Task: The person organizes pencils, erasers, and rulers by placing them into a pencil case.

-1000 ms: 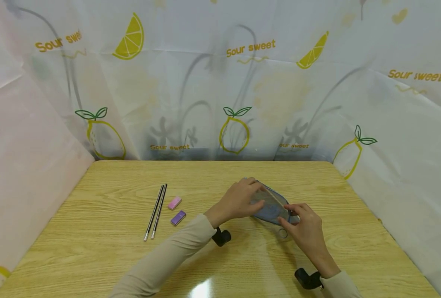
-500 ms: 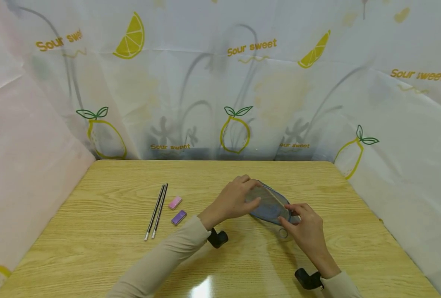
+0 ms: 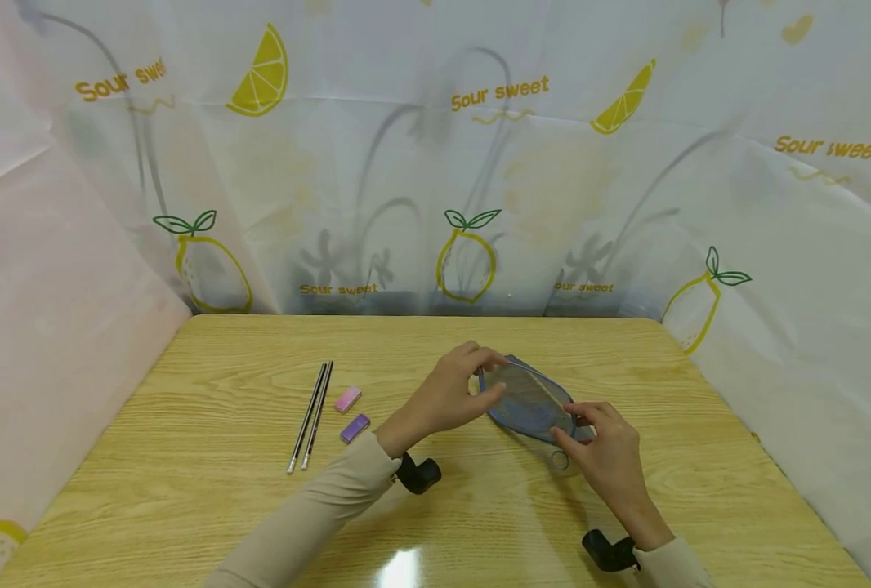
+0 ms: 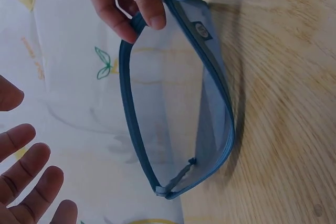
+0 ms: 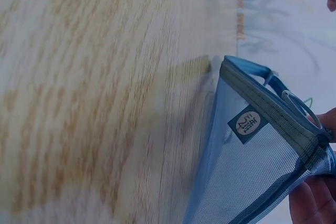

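In the left wrist view, we lose most of the left hand (image 3: 450,394) beyond the left edge. The bottom edge of the right wrist view crops the mesh pouch (image 5: 226,166); its label (image 5: 247,123) we perhaps can't read reliably. Both sleeves (image 3: 318,510) run off our head view.

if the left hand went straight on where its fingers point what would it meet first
Probably the blue mesh pouch, pinched by the right hand; depth between it and the left hand is unclear.

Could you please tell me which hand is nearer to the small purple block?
Left. In the head view, the left hand is to the right of the small purple block; the right hand is farther right, holding the mesh pouch.
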Motion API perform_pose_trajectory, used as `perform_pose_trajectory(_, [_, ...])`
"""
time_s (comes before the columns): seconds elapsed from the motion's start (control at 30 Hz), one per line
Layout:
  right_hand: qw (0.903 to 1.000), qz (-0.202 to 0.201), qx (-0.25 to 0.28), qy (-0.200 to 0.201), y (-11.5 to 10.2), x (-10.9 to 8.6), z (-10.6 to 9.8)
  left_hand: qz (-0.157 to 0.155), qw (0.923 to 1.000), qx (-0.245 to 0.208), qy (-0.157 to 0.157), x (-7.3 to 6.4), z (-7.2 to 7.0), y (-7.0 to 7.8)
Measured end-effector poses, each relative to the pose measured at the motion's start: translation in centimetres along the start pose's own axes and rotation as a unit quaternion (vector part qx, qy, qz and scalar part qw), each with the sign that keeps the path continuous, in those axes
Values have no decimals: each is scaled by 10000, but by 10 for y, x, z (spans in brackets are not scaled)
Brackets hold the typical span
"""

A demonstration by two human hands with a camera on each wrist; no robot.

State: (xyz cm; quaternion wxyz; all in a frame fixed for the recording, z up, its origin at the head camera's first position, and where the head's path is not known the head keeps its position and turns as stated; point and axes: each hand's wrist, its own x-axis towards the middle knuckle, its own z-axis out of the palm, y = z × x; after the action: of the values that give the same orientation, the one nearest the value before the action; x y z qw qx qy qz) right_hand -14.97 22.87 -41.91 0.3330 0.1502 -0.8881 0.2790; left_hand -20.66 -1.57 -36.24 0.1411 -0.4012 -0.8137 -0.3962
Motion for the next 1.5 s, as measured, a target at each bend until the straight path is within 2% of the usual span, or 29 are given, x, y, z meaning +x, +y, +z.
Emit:
perform_pose_trajectory(0.33, [10000, 34, -24, 36, -1, 0, 0, -81, 9996, -191, 183, -10, -10, -7])
perform_pose_trajectory(0.57, [10000, 45, -20, 40, 0, -1, 0, -331, 9987, -258, 299, -17, -20, -10])
perform_pose_trajectory(0.73, [10000, 30, -13, 25, 1, -1, 1, -454, 9972, -478, 360, -22, -27, -12])
perform_pose_trajectory(1.1, [9998, 184, 64, -61, 1, -3, 0, -621, 9959, -457, 472, -35, -42, -13])
perform_pose_trajectory(1.37, [10000, 87, -9, -18, 2, -2, 0, -746, 9951, -345, 550, -47, -52, -14])
perform_pose_trajectory(1.5, [10000, 43, -21, -2, 1, 0, -1, -816, 9952, -226, 487, -54, -58, -14])
